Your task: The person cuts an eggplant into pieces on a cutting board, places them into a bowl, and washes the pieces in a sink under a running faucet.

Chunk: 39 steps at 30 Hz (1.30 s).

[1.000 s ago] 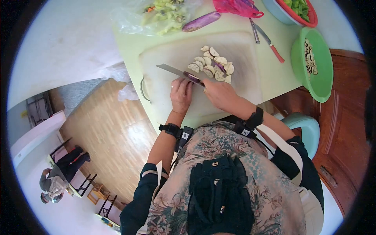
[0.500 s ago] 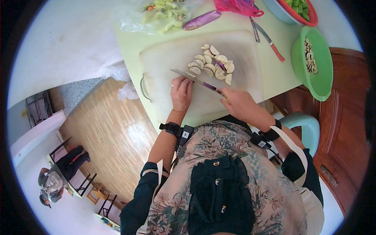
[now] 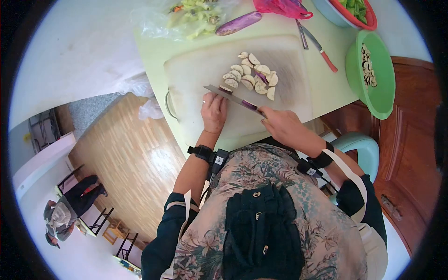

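Note:
My right hand (image 3: pixel 283 126) grips a kitchen knife (image 3: pixel 239 100), its blade slanting across the cutting board (image 3: pixel 191 70) toward the upper left. Close against the blade's near side, my left hand (image 3: pixel 214 114) has its fingers bent and pressed together on an eggplant piece that is mostly hidden. Just beyond the blade stands a fresh eggplant slice (image 3: pixel 226 88) with purple skin. Several pale cut eggplant slices (image 3: pixel 248 82) lie in a loose heap on the board past the knife.
A whole eggplant (image 3: pixel 239 23) lies behind the board, beside a plastic bag of vegetable scraps (image 3: pixel 196 18). To the right are a red-handled knife (image 3: pixel 322 49), a peeler-like metal tool (image 3: pixel 302 35) and a green basin (image 3: pixel 382 93) holding slices. A person (image 3: pixel 63 214) is across the room.
The blade has shifted slightly, and the slice on its far side now shows more purple skin. Both hands stay in nearly the same place; the whole view has moved slightly.

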### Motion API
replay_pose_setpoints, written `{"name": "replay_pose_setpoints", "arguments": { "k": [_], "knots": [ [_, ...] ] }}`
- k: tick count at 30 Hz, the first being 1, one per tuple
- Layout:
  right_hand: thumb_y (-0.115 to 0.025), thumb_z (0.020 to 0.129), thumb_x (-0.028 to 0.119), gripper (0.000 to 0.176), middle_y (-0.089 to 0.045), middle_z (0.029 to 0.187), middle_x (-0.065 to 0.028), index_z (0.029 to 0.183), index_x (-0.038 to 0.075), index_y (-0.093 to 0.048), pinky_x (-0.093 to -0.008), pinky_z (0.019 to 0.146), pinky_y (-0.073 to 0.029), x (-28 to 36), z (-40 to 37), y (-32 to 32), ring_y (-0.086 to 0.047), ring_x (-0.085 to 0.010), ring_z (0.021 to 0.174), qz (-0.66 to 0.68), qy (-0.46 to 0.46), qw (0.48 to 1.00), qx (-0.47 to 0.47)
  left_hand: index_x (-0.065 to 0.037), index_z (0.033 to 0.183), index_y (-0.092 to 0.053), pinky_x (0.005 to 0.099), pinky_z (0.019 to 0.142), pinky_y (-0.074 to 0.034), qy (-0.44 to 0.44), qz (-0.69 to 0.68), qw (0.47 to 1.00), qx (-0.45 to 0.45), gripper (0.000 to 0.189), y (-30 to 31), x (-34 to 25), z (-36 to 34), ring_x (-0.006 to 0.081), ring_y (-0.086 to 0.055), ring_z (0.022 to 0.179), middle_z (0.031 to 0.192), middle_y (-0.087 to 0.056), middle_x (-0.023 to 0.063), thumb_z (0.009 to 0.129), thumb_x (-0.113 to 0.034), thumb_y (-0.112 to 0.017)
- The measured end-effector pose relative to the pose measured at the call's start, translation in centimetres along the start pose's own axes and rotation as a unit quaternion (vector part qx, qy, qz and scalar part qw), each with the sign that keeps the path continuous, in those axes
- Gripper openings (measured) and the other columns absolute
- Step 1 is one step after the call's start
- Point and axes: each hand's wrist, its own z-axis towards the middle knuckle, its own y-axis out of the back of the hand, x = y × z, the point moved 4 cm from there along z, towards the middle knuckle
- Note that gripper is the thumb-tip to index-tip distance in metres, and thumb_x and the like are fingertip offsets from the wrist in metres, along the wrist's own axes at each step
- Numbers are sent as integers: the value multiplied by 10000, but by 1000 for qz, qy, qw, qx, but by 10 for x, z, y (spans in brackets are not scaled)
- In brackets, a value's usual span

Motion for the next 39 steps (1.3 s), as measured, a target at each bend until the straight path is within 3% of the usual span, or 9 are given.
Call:
{"name": "replay_pose_setpoints", "arguments": {
  "k": [5,7,11,13,16,19,22,28,39],
  "knots": [
    [-530,860,145,253,-604,803,-218,1078,21,-493,-483,659,-439,4,31,-15,-583,-396,759,-11,-32,999,20,-1,833,-604,363,671,-484,5,2,1000,-1,183,-1,1,-1,304,-560,792,837,-563,121,673,46,-682],
    [-526,858,148,238,-604,783,-219,1061,28,-498,-494,655,-439,6,43,-22,-588,-393,750,-9,15,999,-27,1,834,-605,363,675,-484,2,3,1000,-2,181,-1,1,-1,303,-561,791,834,-563,121,676,47,-680],
    [-527,856,168,260,-606,775,-225,1082,41,-505,-494,654,-445,5,55,-25,-596,-390,753,-33,-3,999,-22,3,838,-612,360,699,-485,6,7,1000,-5,165,1,-2,1,294,-571,813,873,-585,119,693,43,-679],
    [-505,858,186,191,-607,746,-229,956,22,-498,-518,632,-454,2,56,-25,-595,-422,728,-14,2,999,-49,1,842,-615,357,708,-486,5,6,1000,-8,158,2,-4,2,289,-574,823,891,-594,118,703,40,-678],
    [-513,847,187,202,-606,752,-227,958,19,-501,-514,641,-455,-4,52,-21,-595,-419,731,34,4,992,-120,-9,856,-625,347,716,-487,1,-11,1000,-1,158,2,-3,2,280,-579,840,923,-606,112,714,36,-680],
    [-554,854,213,297,-615,832,-221,1097,43,-528,-481,676,-451,-5,38,-8,-591,-403,787,43,-68,995,-51,-14,873,-632,339,716,-487,10,-23,1000,-8,165,2,-3,-1,274,-579,842,934,-609,105,723,41,-674],
    [-556,854,189,291,-611,844,-221,1100,38,-529,-469,675,-451,-3,18,2,-591,-399,789,12,-24,998,-56,-12,868,-632,341,712,-488,8,-27,1000,-12,159,2,-4,0,274,-579,843,939,-608,107,724,43,-672],
    [-536,864,155,265,-609,824,-220,1092,26,-497,-472,679,-455,-4,-8,2,-592,-405,780,-9,-24,999,25,-6,856,-619,352,695,-488,27,13,999,15,189,2,0,-6,291,-570,816,888,-590,115,687,46,-687],
    [-515,879,151,247,-607,815,-223,1085,19,-483,-483,670,-449,0,-2,1,-590,-402,760,-9,-26,999,37,11,845,-608,361,692,-481,1,19,1000,23,194,2,-2,-4,297,-563,802,857,-576,116,669,56,-674]
  ]
}}
